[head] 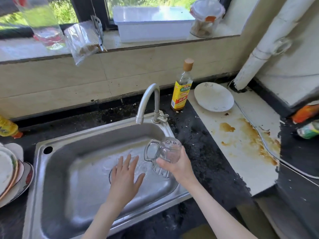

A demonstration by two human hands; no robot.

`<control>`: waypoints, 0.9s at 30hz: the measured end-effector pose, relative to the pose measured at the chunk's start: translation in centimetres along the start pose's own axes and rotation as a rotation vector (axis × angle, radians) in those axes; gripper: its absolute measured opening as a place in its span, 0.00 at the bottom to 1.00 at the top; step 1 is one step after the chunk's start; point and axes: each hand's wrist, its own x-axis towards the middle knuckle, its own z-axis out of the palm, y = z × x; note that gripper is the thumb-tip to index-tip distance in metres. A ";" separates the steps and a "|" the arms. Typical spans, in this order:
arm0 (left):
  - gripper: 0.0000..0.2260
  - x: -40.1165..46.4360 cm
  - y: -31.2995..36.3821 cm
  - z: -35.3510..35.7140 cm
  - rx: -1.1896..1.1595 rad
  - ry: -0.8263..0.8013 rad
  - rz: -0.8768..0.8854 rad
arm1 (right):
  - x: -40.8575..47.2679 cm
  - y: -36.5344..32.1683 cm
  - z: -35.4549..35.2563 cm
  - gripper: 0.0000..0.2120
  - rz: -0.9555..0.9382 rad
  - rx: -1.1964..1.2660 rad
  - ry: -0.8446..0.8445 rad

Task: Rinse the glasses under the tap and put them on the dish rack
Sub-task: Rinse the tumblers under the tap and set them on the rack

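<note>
Now | right hand [179,165] grips glass mug [168,150] | left hand [125,176] spread flat | bottle [181,94] label unreadable

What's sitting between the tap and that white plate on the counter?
In the head view, a yellow-labelled bottle stands between the tap and the white plate.

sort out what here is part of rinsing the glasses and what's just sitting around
Part of the job:
glass mug, held in the right hand
second glass in the sink
tap
left hand, open over the basin

Just lying about:
sauce bottle
white plate
stacked plates
white tub on the sill
</note>
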 end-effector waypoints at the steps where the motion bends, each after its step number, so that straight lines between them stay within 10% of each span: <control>1: 0.29 -0.2 0.7 0.0 -0.025 0.026 0.024 | -1.1 0.0 -0.9 0.30 0.006 0.026 0.012; 11: 0.39 -9.6 13.6 3.4 0.052 -0.095 0.589 | -21.3 5.8 -13.5 0.27 -0.035 0.146 0.435; 27: 0.28 -38.9 34.8 16.9 0.317 -0.543 1.441 | -64.4 20.0 -19.8 0.21 0.238 0.265 1.331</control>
